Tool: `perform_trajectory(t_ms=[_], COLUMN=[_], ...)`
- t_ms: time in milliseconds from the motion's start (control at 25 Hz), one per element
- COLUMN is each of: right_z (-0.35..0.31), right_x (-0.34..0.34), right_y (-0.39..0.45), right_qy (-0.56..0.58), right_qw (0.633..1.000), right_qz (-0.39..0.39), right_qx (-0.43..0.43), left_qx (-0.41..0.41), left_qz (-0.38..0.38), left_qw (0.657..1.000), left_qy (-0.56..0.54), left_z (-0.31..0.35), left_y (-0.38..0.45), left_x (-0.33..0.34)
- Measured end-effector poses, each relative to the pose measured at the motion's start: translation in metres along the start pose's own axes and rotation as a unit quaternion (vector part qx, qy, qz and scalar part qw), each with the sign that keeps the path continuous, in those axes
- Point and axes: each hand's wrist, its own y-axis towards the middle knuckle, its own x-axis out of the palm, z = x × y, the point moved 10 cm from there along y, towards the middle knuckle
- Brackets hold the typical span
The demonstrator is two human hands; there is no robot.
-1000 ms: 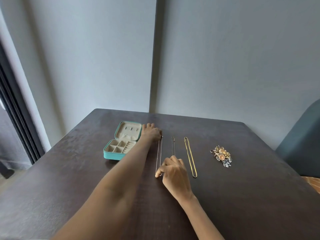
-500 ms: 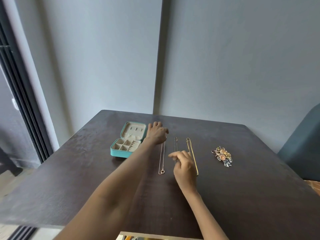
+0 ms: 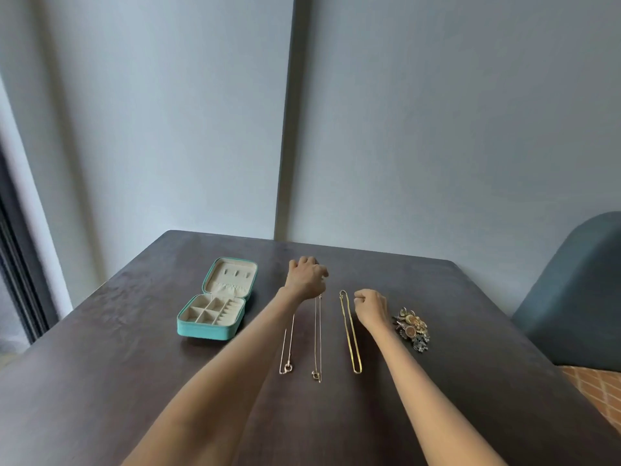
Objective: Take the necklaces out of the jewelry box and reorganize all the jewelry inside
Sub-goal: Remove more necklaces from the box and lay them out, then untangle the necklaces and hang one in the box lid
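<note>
1. Dark brown desk [image 3: 100, 381] set against a grey wall; blue-grey chair [image 3: 578, 297] at its right edge.
2. Teal jewelry box [image 3: 215, 311] lies open on the left part of the desk, lid flat back toward the wall, cream lining; the compartments look bare as far as can be seen.
3. Three necklaces are out of the box, laid in straight lines side by side in the middle of the desk, running toward the wall: left thin chain [image 3: 288, 344] with a ring pendant at its near end, middle thin chain [image 3: 317, 338] with a small pendant at its near end, right gold chain [image 3: 349, 331], thicker.
4. Left hand [image 3: 306, 279] sits at the far ends of the two thin chains, fingers curled down; it seems to be holding their tops, but the actual contact is hidden under the hand.
5. Right hand [image 3: 371, 306] is loosely curled between the gold chain and the jewelry pile, just beside the chain's far end; nothing visible in the fingers, touch on the chain unclear.
6. Pile of mixed small jewelry [image 3: 412, 327], gold, orange and grey pieces, lies on the desk just right of the right wrist.
</note>
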Motion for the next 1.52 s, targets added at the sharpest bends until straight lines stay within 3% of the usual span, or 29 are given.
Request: perform_trajectory(t_ms=[440, 560, 640, 720, 800, 960, 1160, 1240, 1360, 1520], right_z=[0.003, 0.003, 0.003, -0.006, -0.025, -0.054, -0.047, -0.045, -0.047, -0.058], right_x=[0.020, 0.020, 0.016, 0.015, 0.004, -0.028, -0.057, -0.062, -0.058, -0.048], right_y=[0.054, 0.048, 0.036, 0.020, 0.007, -0.009, -0.019, -0.023, -0.034, -0.052], right_qy=[-0.078, -0.004, 0.138, 0.294, 0.362, 0.362, 0.377, 0.382, 0.381, 0.352], right_qw=[0.996, 0.997, 0.983, 0.938, 0.911, 0.919, 0.922, 0.921, 0.920, 0.924], right_qz=[-0.025, -0.062, -0.086, -0.138, -0.165, -0.148, -0.078, -0.070, -0.093, -0.143], right_qx=[0.034, 0.050, 0.083, 0.118, 0.106, 0.054, 0.042, 0.033, 0.010, -0.035], left_qx=[-0.011, -0.014, -0.020, -0.024, -0.022, 0.013, 0.011, 0.024, 0.026, 0.003], left_qz=[-0.012, -0.019, -0.016, -0.040, -0.109, -0.186, -0.251, -0.247, -0.195, -0.087], left_qw=[0.994, 0.981, 0.963, 0.929, 0.877, 0.801, 0.786, 0.760, 0.674, 0.532], left_qy=[-0.112, -0.192, -0.269, -0.367, -0.468, -0.568, -0.564, -0.601, -0.712, -0.842], left_z=[-0.015, -0.015, -0.014, -0.005, 0.016, 0.047, 0.049, 0.048, 0.042, 0.022], left_y=[0.042, 0.037, 0.031, 0.020, 0.004, -0.021, -0.052, -0.059, -0.058, -0.052], left_x=[0.010, 0.009, 0.006, 0.005, 0.009, -0.003, -0.022, -0.034, -0.056, -0.078])
